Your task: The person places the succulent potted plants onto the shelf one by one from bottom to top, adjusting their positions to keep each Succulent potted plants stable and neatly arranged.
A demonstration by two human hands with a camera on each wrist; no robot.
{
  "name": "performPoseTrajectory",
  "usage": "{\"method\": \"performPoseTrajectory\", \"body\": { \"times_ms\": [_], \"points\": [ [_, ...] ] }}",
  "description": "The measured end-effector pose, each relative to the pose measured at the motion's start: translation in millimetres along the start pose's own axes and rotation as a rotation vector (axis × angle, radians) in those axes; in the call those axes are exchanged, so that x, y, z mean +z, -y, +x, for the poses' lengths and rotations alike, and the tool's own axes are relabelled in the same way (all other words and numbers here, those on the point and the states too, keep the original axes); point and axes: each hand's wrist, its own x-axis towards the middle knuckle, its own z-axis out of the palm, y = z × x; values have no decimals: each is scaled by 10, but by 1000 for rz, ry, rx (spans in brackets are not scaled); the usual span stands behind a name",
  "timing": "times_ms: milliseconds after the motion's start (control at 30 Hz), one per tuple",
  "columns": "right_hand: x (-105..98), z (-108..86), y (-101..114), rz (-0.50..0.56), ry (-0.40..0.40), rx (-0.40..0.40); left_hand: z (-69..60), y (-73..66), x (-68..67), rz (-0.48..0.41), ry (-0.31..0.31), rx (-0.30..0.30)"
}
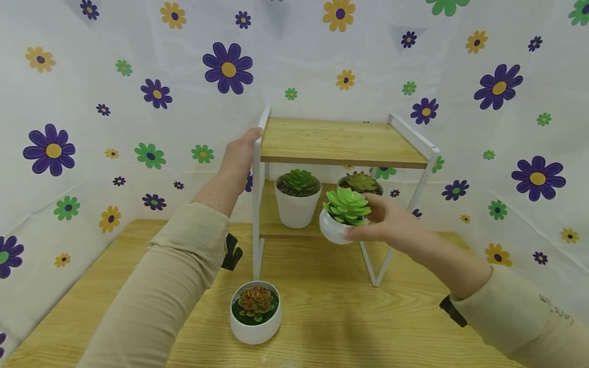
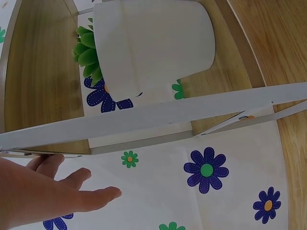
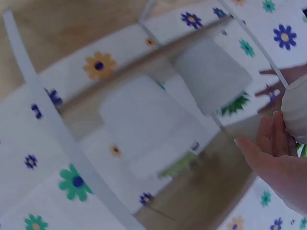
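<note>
The small pot (image 1: 331, 228) is held just in front of the shelf's (image 1: 340, 140) lower board, leaves up, its axis leaning slightly right. The right hand (image 1: 391, 222) pinches its right side. Beyond stand a left pot (image 1: 296, 209) and right pot (image 1: 361, 182). The left hand (image 1: 236, 163), fingers loosely extended, touches the shelf's left frame. A bowl (image 1: 255, 331) sits near left.

A white backdrop (image 1: 294, 48) printed with flowers spans the upper frame, a large purple bloom (image 1: 228, 69) left of top centre and a yellow bloom (image 1: 339, 14) at the top edge. A wood-grain table (image 1: 345, 322) fills the foreground. Below centre, a reddish succulent (image 1: 255, 303) sits in a round white bowl (image 1: 255, 332). Mid-frame, a dark green succulent (image 1: 299, 181) stands in a white pot (image 1: 295, 210); right of it, a potted olive-toned succulent (image 1: 361, 180) is partly hidden.
</note>
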Motion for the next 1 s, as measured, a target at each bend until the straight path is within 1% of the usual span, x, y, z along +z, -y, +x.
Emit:
{"method": "performPoseTrajectory", "body": {
  "times_ms": [100,233,367,500,600,667,833,1000],
  "points": [
    [-94,58,223,0,-37,-29,-2,2,-4,5,-2,4],
    [-183,198,513,24,-88,-59,-7,1,-12,8,-11,9],
    [-221,393,701,6,-147,-62,-15,-2,-12,6,-9,4],
    [-223,609,765,-48,-206,-24,-29,-10,-4,-2,-4,-3],
    [-210,748,790,-61,-232,0,-32,-14,-4,-5,-2,-6],
    [-194,831,802,-60,-243,-2,-29,-15,-4,-7,-1,-5],
    [-161,1000,811,-90,-260,17,-38,-14,-10,-13,-9,-9],
    [-142,1103,819,-101,-269,59,-43,-11,-7,-13,-17,-6]
  ]
}}
